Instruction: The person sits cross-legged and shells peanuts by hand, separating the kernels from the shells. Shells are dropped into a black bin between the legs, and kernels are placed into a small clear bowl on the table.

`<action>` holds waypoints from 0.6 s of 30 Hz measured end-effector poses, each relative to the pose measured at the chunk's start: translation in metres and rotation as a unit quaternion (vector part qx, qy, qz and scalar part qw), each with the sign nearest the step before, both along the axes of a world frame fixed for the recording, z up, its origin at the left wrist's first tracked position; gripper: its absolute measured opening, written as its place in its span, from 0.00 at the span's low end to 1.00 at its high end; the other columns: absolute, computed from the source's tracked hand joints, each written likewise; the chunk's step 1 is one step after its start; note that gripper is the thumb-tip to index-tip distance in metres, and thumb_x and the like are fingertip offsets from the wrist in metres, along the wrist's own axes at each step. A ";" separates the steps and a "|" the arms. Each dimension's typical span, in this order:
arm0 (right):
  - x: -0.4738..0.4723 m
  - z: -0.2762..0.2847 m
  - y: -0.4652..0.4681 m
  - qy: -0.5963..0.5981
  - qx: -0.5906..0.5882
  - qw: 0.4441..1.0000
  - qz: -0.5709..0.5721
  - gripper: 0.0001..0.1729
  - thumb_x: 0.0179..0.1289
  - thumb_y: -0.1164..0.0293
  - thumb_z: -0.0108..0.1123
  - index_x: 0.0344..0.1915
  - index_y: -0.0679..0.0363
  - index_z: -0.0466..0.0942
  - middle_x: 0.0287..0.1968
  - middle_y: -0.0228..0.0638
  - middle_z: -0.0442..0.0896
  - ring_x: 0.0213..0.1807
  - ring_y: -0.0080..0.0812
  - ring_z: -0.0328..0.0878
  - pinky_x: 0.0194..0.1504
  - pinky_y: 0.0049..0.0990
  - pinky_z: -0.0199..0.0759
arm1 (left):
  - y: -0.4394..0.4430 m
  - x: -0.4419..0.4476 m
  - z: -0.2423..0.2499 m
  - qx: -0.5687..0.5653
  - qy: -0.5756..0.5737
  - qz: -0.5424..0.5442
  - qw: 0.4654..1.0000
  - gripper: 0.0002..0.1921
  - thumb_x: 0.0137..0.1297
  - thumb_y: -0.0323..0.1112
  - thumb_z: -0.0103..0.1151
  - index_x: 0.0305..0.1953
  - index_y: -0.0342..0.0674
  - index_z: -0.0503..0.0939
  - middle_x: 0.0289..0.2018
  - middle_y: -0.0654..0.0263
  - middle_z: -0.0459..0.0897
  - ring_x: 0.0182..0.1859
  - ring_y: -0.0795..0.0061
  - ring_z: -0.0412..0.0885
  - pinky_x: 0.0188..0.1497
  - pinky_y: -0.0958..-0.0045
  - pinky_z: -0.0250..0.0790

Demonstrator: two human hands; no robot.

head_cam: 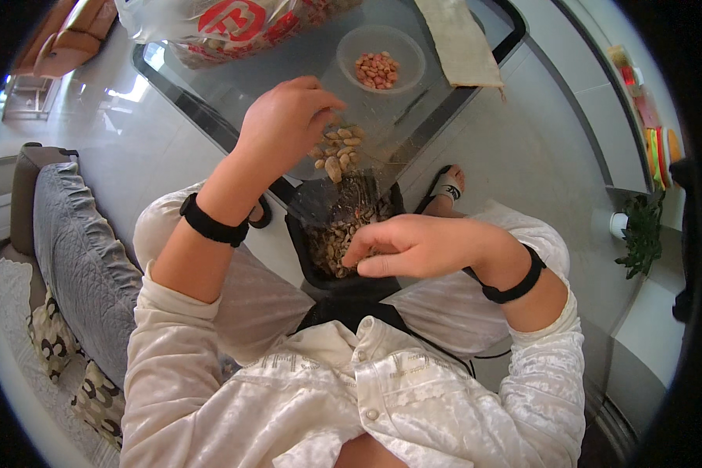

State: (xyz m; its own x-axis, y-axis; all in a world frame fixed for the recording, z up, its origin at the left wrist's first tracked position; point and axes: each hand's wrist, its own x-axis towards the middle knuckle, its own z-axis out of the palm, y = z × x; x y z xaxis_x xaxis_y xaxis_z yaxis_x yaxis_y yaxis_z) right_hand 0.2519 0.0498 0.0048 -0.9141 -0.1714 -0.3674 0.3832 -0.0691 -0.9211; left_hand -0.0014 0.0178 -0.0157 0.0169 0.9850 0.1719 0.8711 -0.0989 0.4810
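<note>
Unshelled peanuts (344, 149) lie in a small heap on the glass table top (257, 76). My left hand (289, 120) is over the heap's left side, fingers bent down; whether it holds a peanut is hidden. Below the table's near corner stands a black bin (304, 257) with many empty peanut shells (327, 245) in it. My right hand (409, 243) hangs over the bin, thumb and fingers pointing left and close together; its fingertips are against the shells in view, and I cannot tell if they hold one. Shelled pink peanuts (377, 70) lie in a clear round plastic bowl (409, 58) farther back.
A plastic bag with red print (234, 29) stands at the table's far left. A cream cloth pouch (462, 44) lies at the far right edge. Crumbs are scattered near the heap. A sofa with a grey quilted cover (88, 245) is at left, a potted plant (640, 234) at right.
</note>
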 end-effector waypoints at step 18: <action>-0.057 0.000 0.040 0.258 0.267 0.797 -0.477 0.12 0.62 0.75 0.73 0.46 0.62 0.84 0.41 0.34 0.87 0.40 0.26 0.87 0.43 0.24 0.81 | 0.004 0.004 0.008 -0.101 -0.724 0.053 0.680 0.12 0.72 0.32 0.64 0.54 0.35 0.84 0.45 0.63 0.86 0.44 0.79 0.86 0.49 0.78 0.82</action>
